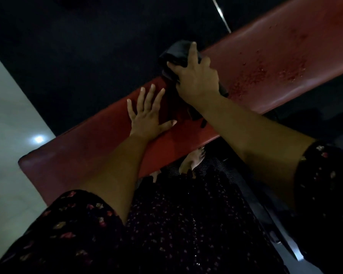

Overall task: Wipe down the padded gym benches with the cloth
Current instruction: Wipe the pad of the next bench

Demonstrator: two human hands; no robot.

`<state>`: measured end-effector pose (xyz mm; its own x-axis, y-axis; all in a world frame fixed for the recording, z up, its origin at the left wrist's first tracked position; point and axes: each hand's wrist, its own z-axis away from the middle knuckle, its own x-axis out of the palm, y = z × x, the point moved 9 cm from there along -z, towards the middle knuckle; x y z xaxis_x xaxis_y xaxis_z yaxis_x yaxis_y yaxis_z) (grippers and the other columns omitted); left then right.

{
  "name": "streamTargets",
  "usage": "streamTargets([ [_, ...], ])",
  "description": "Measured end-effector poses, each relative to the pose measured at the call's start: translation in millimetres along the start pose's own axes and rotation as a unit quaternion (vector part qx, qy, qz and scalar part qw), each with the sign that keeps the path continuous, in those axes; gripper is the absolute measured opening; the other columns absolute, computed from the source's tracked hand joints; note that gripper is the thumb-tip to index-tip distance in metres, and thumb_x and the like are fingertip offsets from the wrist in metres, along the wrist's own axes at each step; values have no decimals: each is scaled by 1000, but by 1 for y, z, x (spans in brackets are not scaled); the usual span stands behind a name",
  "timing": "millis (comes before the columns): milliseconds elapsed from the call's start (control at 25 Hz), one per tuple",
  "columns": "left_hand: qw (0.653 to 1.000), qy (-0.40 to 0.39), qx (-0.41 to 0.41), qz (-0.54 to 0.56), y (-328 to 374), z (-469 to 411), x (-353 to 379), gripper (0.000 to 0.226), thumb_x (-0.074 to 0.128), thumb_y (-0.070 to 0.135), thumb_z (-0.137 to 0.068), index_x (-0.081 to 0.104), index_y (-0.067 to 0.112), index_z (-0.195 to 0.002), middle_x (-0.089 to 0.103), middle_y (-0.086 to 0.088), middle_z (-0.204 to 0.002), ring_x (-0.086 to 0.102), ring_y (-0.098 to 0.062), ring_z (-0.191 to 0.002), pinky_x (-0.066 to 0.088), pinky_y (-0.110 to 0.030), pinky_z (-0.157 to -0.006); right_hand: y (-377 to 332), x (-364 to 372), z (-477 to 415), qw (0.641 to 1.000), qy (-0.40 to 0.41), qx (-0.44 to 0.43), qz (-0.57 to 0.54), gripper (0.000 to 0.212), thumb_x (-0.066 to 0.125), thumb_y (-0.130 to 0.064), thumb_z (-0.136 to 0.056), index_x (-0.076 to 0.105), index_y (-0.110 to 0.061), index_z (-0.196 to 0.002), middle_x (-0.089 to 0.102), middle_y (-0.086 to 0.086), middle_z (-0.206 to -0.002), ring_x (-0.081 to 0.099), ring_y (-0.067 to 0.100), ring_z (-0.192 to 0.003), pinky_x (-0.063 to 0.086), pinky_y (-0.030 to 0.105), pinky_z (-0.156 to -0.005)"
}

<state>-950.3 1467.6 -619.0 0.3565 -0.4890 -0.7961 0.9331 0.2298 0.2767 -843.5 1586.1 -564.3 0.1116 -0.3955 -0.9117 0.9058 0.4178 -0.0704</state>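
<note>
Cloth (174,56) (dark, bunched) sits at the red bench's (265,56) far edge, gripped by the right hand (196,80); the left hand (147,117) lies spread flat on the bench beside it.

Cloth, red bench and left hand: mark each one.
cloth (175,53), head view, exposed bunched dark fold.
red bench (269,56), head view, droplet-speckled top of the pad.
left hand (147,117), head view, back of the hand.

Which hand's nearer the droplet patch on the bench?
Right. The right hand, gripping the cloth, sits just beside the droplet patch; the left hand lies flat farther down the bench.
</note>
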Motion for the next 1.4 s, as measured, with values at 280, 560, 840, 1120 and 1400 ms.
streamTargets([
  [280, 999, 36, 6, -12, -2, 1, 2, 99, 52, 75, -81, -1, 37, -156, -10, 6, -165, -18, -17, -149, -19, -55, -112, 47, 43, 106, 999, 26, 19, -30, 55, 57, -21, -94, 42, -42, -143, 23, 24, -155, 47, 47, -106, 51, 47, -64],
  [560, 1000, 26, 4, -12, -1, 0, 1, 100, 49, 77, -81, -4, 37, -156, -12, 6, -164, -20, -17, -149, -18, -57, -113, 85, 98, 219, 996, -52, 61, -27, 29, 76, -20, -74, 74, -28, -102, 39, 25, -146, 54, 44, -87, 51, 42, -49],
  [840, 997, 37, 5, -65, 2, 4, -1, 97, 37, 80, -81, -1, 34, -156, -6, 1, -165, -14, -21, -150, -14, -59, -113, 72, 38, 124, 998, 11, 56, -30, 54, 61, -20, -91, 49, -44, -137, 26, 21, -155, 48, 47, -106, 51, 46, -65],
  [1120, 984, 77, 92, -133, 21, 11, -7, 78, 30, 65, -91, 15, 23, -155, 19, -3, -161, 12, -25, -147, -13, -44, -119, 40, -11, -7, 1000, -16, 11, -3, 50, 45, -26, -101, 33, -46, -145, 8, 12, -160, 32, 43, -128, 47, 48, -82],
  [1400, 979, 63, 139, -134, 66, -19, -21, 74, 30, 58, -93, 10, 27, -157, 13, 3, -164, 8, -22, -150, -20, -47, -114, 84, 22, 83, 993, -1, 91, -80, 56, 54, -22, -93, 40, -47, -142, 14, 12, -160, 38, 44, -120, 50, 46, -72],
])
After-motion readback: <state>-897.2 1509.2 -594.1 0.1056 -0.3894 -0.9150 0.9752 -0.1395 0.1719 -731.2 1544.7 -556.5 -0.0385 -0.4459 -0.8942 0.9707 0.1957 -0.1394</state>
